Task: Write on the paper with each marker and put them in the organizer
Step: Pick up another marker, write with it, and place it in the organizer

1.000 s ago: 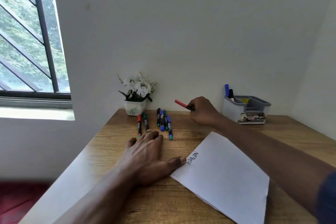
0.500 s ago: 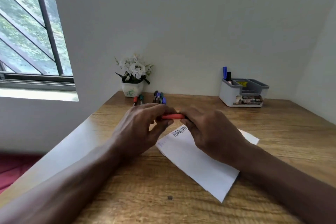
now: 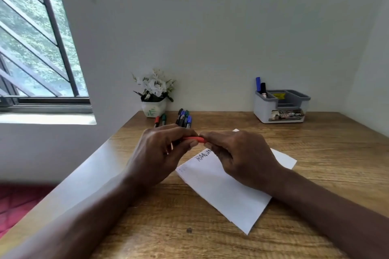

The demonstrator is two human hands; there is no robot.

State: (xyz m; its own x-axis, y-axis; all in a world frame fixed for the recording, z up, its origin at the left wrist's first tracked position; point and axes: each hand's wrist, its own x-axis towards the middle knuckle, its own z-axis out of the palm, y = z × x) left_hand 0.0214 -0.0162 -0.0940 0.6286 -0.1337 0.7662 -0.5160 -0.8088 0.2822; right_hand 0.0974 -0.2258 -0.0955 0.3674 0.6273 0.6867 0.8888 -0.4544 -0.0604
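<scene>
A person's two hands meet over a brown wood-grain desk (image 3: 336,153), gripping between them a slim red marker (image 3: 193,138) that lies level, just above the far edge of a white sheet of paper (image 3: 221,193). The left hand (image 3: 160,153) curls its fingers and thumb round the marker's left end; the right hand (image 3: 237,157) closes round the right end, so only a short red stretch shows between them. Whether the cap is on cannot be told. The paper lies askew on the desk under the right wrist, with a short line of dark handwritten letters (image 3: 203,154) near its top corner, partly hidden by the right hand. At the back right of the desk, against the white wall, stands a grey-and-white plastic organizer (image 3: 261,109) with several compartments; a blue marker (image 3: 258,83) and a black marker (image 3: 263,87) stand upright in its left compartment. At the back left, a small white pot of white artificial flowers (image 3: 153,94) sits by the wall. Just in front of it lie a red-capped marker (image 3: 156,121) and a green-capped marker (image 3: 163,119) side by side, and beside these a tight cluster of black, blue and green markers (image 3: 184,119), their near ends hidden behind the left hand. A dark-framed barred window (image 3: 52,48) with green foliage beyond fills the upper left.
</scene>
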